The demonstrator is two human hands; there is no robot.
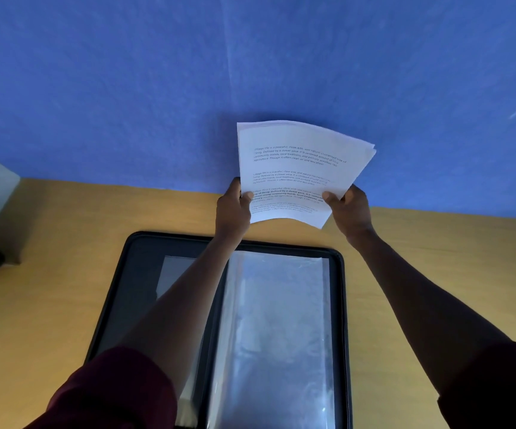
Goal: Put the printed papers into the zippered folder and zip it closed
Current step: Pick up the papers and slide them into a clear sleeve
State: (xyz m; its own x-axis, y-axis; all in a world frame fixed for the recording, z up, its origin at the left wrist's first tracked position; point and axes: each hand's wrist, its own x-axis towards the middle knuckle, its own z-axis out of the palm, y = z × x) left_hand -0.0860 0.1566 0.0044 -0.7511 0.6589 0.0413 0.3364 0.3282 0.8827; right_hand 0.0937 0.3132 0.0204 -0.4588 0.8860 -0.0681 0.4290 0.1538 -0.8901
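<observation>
Both hands (293,209) grip printed papers (300,168)

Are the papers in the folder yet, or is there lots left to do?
Not yet. Done: the zippered folder lies open on the table, its clear sleeves showing. In hand: the printed papers are held up above it, the left hand and right hand each with a grip on a lower corner. Left: slide the papers in, shut the folder and zip it closed.
</observation>
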